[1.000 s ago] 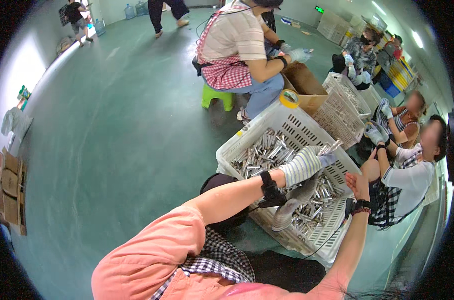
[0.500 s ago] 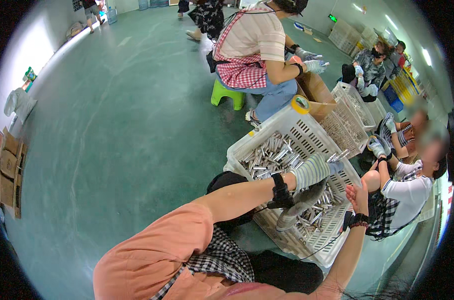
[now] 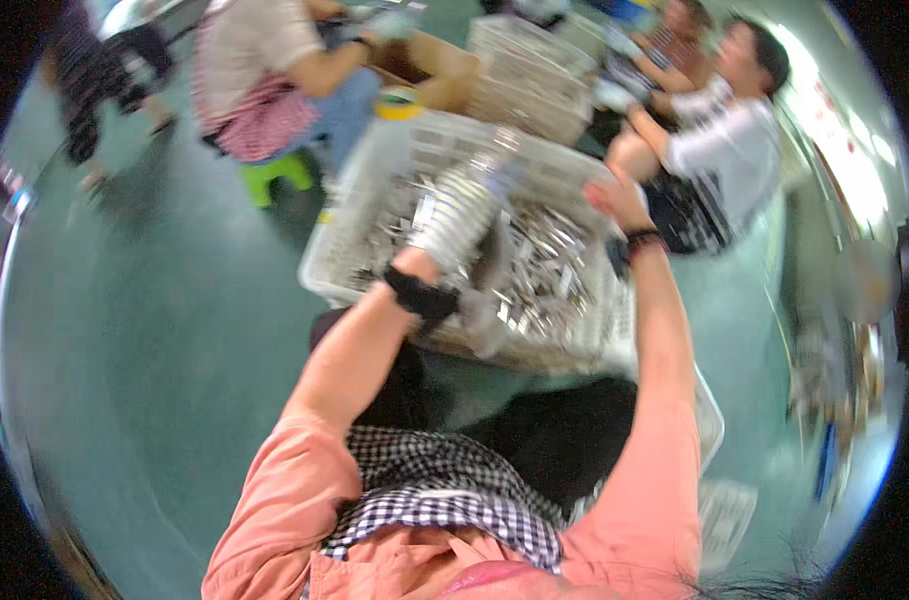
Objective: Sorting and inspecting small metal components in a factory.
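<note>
your left hand [image 3: 458,215], in a striped glove, is closed around a few shiny metal pieces [image 3: 502,148] that poke out beyond the fingertips; motion blur smears them, so you can't count them or see how each finger grips. your right hand [image 3: 622,203] is bare, its palm open and fingers stretched out near the right side of the white crate [image 3: 322,262], with nothing visible in it; its fingertips are too blurred to tell whether they touch the rim. below your hands, loose metal pieces [image 3: 546,262] lie heaped in the crate, partly covered by your left glove and by a grey, rounded thing [image 3: 487,322] whose kind you can't make out. your black wristband [image 3: 421,300] hides a bit of the crate's near edge. at the far corner sits a yellow tape roll [image 3: 398,103], its outline smeared, beside an open cardboard box [image 3: 446,72] whose contents you can't see. the co-worker [image 3: 264,75] on the green stool [image 3: 274,180] is cut off at the top edge, head out of view.
</note>
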Tool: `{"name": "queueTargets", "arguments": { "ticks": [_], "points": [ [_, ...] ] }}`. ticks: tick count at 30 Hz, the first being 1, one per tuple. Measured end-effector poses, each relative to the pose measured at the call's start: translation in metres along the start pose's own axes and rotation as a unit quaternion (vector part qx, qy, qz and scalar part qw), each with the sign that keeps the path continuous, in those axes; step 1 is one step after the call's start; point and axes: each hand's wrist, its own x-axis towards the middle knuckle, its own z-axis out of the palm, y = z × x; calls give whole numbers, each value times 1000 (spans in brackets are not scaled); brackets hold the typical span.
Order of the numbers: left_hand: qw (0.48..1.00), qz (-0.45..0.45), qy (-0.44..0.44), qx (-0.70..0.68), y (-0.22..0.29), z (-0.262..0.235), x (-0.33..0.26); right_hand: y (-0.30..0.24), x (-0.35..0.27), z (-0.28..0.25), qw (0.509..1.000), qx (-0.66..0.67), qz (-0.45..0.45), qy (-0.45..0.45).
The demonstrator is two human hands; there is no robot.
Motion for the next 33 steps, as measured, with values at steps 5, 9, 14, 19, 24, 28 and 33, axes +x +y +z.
{"name": "queueTargets", "arguments": {
  "ticks": [5, 9, 14, 19, 24, 28, 33],
  "points": [
    [982, -150, -6, -112, 22, 14, -8, -10, -4, -16, 942, -293, 17, 160],
    [983, -145, -37, -111, 17, 23, -10, 15, -19, -72, 921, -318, 15, 227],
    [978, -176, -32, -108, 15, 27, -16, 34, -22, -96, 910, -350, 103, 196],
    [976, -176, -36, -119, 34, 33, -16, 29, -2, -72, 867, -431, 78, 238],
    [977, -209, -18, -47, 26, 27, -12, 3, 35, -64, 790, -477, -137, 360],
    [959, -263, -3, -101, 35, 32, -11, 8, 60, -68, 784, -455, -151, 395],
    [949, -300, -28, -87, 29, 45, -5, 81, 81, -95, 740, -607, -33, 287]
  ]
}}
